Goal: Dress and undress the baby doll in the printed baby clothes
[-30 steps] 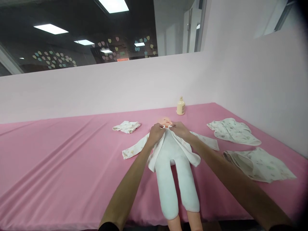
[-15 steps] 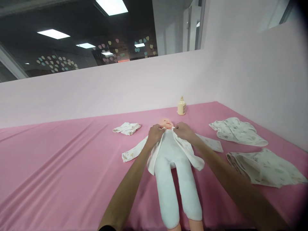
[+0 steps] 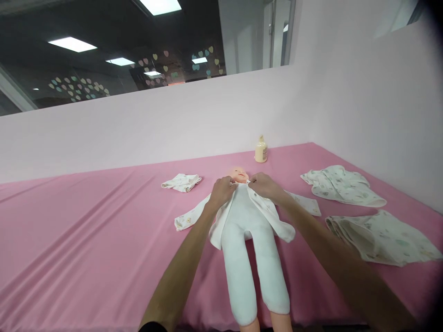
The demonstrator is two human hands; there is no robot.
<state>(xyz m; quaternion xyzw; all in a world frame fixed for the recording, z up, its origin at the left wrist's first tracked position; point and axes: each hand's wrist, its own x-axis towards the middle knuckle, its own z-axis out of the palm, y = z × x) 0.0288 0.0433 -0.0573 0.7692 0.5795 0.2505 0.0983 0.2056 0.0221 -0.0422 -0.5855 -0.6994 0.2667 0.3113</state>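
Note:
A baby doll with a pale cloth body lies on its back, head away from me and feet at the near edge. Around its upper body is a white patterned baby jacket, open down the front, with both sleeves spread out sideways. My left hand pinches the jacket's left front edge near the neck. On the other side, my right hand pinches the right front edge at the collar. The doll's head shows between my hands, partly hidden by them.
The pink sheet covers the table. A folded white cloth lies left of the doll, a cream pump bottle by the back wall. Two patterned fabric pieces lie at right, a crumpled one behind a folded one.
Both hands keep their hold on the jacket's front edges by the neck and have barely moved. The whole view has shifted slightly.

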